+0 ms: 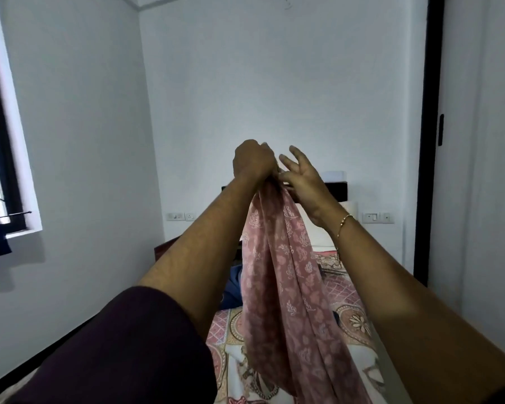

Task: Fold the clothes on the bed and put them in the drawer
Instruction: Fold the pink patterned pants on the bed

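Observation:
A long pink cloth with a pale leaf print (pixel 286 287) hangs in loose folds from in front of me down to the bed (pixel 353 322). My left hand (pixel 254 161) is raised and grips the cloth's bunched top edge in a fist. My right hand (pixel 301 179) is right beside it with fingers spread, its thumb and forefinger touching the same top edge. Both arms are stretched out ahead. A dark blue garment (pixel 232 290) lies on the bed behind the cloth. No drawer shows.
The bed has a patterned pink and cream sheet, a white pillow (pixel 321 237) and a dark headboard (pixel 337 191) against the far wall. A window (pixel 0 158) is on the left wall. A dark door frame (pixel 426 141) stands at the right.

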